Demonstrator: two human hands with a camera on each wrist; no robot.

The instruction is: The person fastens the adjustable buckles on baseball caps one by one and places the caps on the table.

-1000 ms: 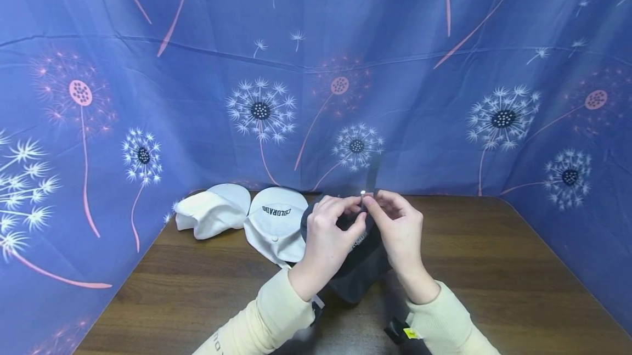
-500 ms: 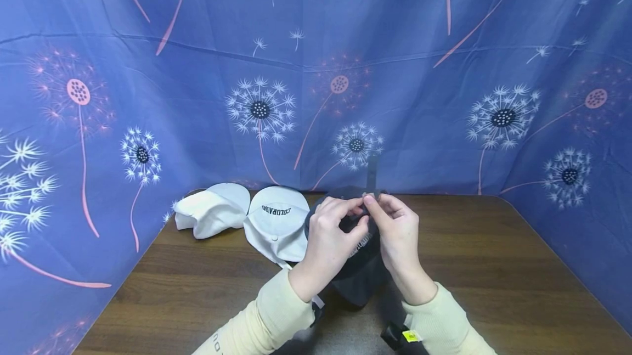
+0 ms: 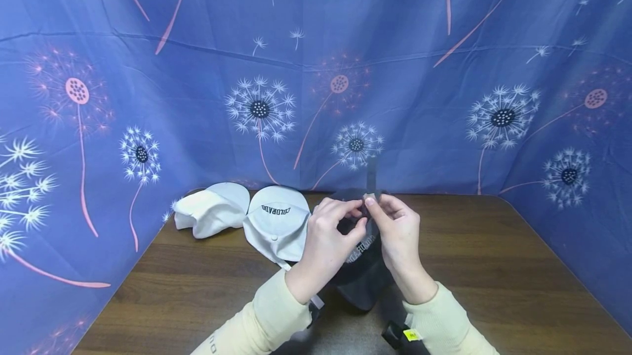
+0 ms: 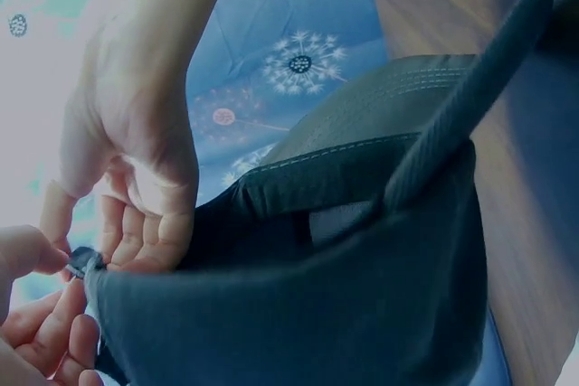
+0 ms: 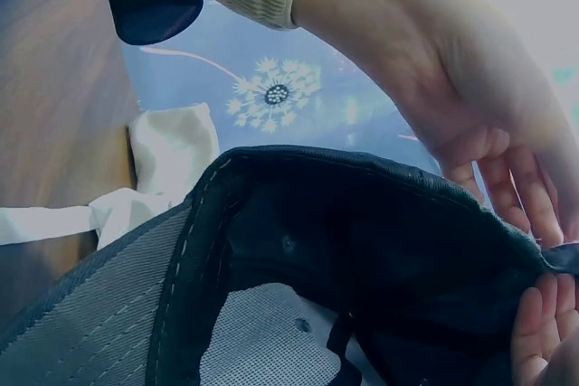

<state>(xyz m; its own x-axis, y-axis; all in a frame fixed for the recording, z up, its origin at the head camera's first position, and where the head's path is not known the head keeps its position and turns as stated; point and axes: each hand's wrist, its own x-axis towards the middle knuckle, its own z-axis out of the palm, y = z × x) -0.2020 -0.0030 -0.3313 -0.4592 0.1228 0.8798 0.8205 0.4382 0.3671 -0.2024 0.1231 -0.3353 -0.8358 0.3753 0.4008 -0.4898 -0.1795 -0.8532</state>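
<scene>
Between my hands is a black baseball cap, its brim toward me and grey lettering on its front. My left hand holds the cap's far edge with its fingertips, the thumb standing apart from the forefinger. Beside it, my right hand pinches a small pale piece at that edge, too small to make out. A dark strap stands up just beyond the right fingertips. Both wrist views look into the cap's hollow, with a dark strap end between the fingers in the left wrist view.
Left of the black cap lies a white cap lettered COLORADO. Another white cap is farther left. The brown wooden table reaches back to a blue dandelion-print cloth. A black device sits at the right cuff.
The dark strap has come into clear view, standing above the fingertips. My right hand has shifted slightly left, and the cap has turned a little, baring more lettering. The white caps have not moved.
</scene>
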